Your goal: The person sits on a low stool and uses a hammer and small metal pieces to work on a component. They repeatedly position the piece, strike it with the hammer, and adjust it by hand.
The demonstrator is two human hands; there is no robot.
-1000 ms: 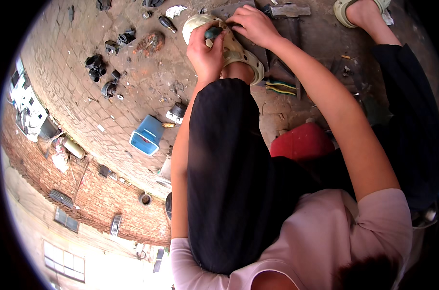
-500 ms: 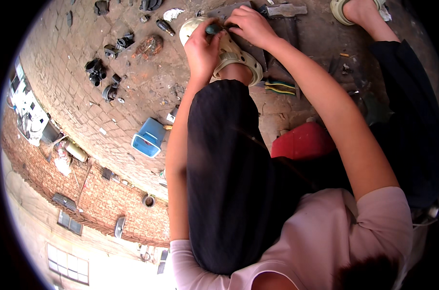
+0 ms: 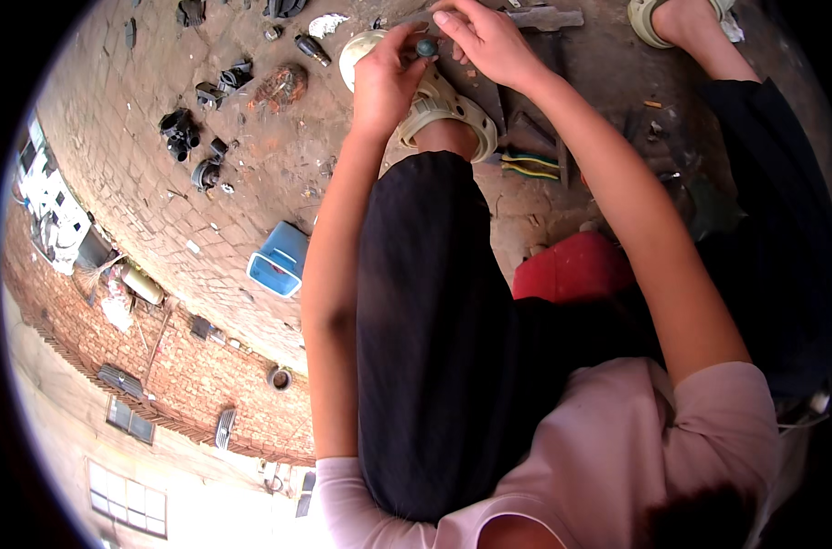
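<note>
We pinch a dark green rounded piece [image 3: 426, 48] in our left hand [image 3: 386, 84] near the pale clog [image 3: 445, 102], presumably for steadiness. Our right hand [image 3: 491, 46] curls close by, its hold unclear

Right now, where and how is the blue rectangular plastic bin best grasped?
Probably by the rim of the bin, from the picture's left: its mouth opens toward lower left, exposing that edge, while the left forearm borders its right side in view.

pale pink s/s top [image 3: 608, 430], blk trousers [image 3: 425, 329], clogs [image 3: 445, 103]
</note>
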